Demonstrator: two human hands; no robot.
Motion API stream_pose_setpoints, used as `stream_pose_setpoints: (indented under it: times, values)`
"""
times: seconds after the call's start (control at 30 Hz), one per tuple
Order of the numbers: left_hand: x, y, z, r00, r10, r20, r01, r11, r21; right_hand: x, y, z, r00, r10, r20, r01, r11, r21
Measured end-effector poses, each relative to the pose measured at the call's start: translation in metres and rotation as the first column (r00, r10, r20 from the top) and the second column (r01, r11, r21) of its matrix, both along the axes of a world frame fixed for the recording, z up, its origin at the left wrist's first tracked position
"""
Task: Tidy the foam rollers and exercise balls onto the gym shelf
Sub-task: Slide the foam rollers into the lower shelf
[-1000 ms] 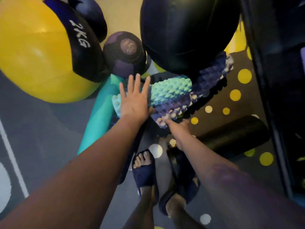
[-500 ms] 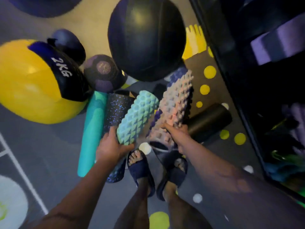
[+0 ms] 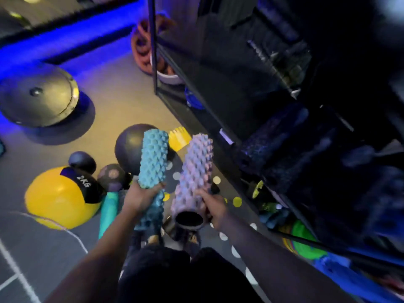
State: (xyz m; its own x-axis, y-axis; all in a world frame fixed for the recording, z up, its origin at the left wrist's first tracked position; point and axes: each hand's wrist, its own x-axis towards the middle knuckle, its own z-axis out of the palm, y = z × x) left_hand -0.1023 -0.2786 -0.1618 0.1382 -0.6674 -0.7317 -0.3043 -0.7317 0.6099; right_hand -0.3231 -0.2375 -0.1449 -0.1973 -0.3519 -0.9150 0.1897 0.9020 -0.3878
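Rollers now off the floor (image 3: 122,101), mid-frame: my left hand (image 3: 140,197) grips the teal roller (image 3: 153,158), my right hand (image 3: 213,207) the lilac roller (image 3: 195,167), near the shelf (image 3: 153,51) at right, ready for shelving.

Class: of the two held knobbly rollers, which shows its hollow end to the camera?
The lilac roller in the right hand; the blue roller in the left hand shows only its side.

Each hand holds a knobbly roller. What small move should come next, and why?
Probably swing the right hand with its lilac knobbly foam roller rightward toward the black metal shelf, which stands close on that side and already holds a dark speckled roller. The left hand grips the turquoise knobbly foam roller farther from it.
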Motion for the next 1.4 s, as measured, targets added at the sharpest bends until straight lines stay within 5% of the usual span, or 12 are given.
stream_pose_setpoints:
  times: [0.3,0.43,0.67,0.93,1.17,1.3,1.4]
  values:
    - [-0.05,-0.113,0.046,0.955,-0.246,-0.169,0.239,0.969,-0.059,-0.051,-0.072,0.062,0.971,-0.221,-0.091,0.184,0.933,-0.308]
    - [-0.078,-0.132,0.064,0.927,-0.308,-0.216,0.304,0.951,-0.049,-0.07,-0.095,0.056,0.938,-0.33,-0.104,0.284,0.906,-0.313]
    - [-0.117,-0.155,0.058,0.933,-0.236,-0.27,0.258,0.965,0.047,-0.124,-0.142,0.031,0.906,-0.42,-0.055,0.406,0.898,-0.172]
    - [-0.168,-0.167,0.054,0.953,-0.117,-0.278,0.125,0.992,0.011,-0.202,-0.21,0.024,0.845,-0.521,-0.122,0.458,0.822,-0.338]
    - [-0.238,-0.192,0.061,0.91,-0.258,-0.326,0.273,0.962,0.0,-0.262,-0.173,0.026,0.679,-0.601,-0.422,0.44,0.793,-0.421]
    - [-0.267,-0.191,0.055,0.894,-0.335,-0.297,0.351,0.936,-0.001,-0.3,-0.134,0.006,0.6,-0.475,-0.644,0.431,0.87,-0.24]
    - [-0.278,-0.183,0.051,0.882,-0.397,-0.255,0.414,0.91,0.015,-0.316,-0.119,-0.011,0.704,-0.225,-0.673,0.336,0.941,0.037]
